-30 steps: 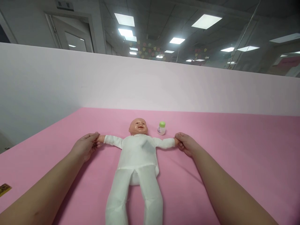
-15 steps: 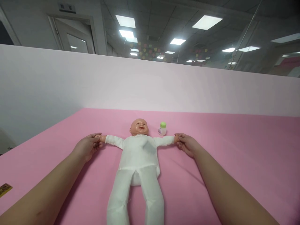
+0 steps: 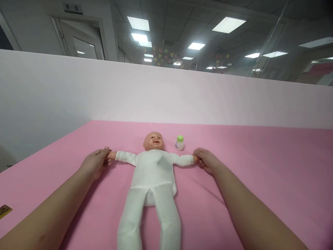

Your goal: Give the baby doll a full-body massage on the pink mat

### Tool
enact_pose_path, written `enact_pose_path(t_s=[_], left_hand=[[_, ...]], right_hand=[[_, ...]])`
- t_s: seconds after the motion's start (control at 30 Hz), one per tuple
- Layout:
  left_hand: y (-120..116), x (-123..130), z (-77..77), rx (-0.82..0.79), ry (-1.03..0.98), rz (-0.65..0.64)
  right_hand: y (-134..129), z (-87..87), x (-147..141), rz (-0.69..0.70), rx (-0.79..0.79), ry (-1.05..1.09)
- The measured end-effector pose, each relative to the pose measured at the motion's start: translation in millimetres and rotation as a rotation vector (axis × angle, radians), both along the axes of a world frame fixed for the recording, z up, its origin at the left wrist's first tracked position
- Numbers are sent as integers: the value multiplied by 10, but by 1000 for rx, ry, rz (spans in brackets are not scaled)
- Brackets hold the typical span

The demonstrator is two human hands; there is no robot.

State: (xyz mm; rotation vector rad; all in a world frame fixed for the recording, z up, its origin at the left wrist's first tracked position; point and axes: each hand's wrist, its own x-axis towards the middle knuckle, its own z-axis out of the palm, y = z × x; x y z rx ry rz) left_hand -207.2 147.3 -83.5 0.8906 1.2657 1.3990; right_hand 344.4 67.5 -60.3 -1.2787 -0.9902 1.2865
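Observation:
A baby doll (image 3: pixel 152 177) in a white one-piece suit lies on its back on the pink mat (image 3: pixel 260 166), head away from me, arms spread wide. My left hand (image 3: pixel 95 162) grips the doll's hand on the left side. My right hand (image 3: pixel 205 160) grips the doll's other hand on the right side. Both doll arms are stretched out flat on the mat. A small white bottle with a green cap (image 3: pixel 179 142) stands upright just right of the doll's head.
A pale wall panel (image 3: pixel 166 97) rises along the far and left edges of the mat. A small yellow-brown card (image 3: pixel 4 210) lies at the mat's left edge. Ceiling lights and a door show above the panel.
Both hands stay on the doll's hands. The doll's arms rose a little half a second ago and now lie slightly lower again; the view shifted slightly.

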Motion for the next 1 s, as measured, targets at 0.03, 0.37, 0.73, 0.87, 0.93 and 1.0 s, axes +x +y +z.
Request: enact_pose_path(t_s=[0.03, 0.37, 0.73, 0.87, 0.93, 1.0], left_hand=[[7, -3, -8, 2, 6, 5], [45, -60, -65, -40, -15, -63], [-111, 84, 151, -25, -113, -227], [-234, 238, 239, -24, -115, -355], [-278, 302, 246, -32, -72, -405], [-312, 363, 244, -51, -1, -432]], right_hand=[[3, 1, -10, -11, -3, 5], [84, -61, 9, -118, -15, 51], [-18, 73, -73, -43, 120, 166], [-20, 107, -283, -3, 164, 263], [-25, 81, -395, 55, 132, 231], [-35, 42, -491, 126, 109, 113]])
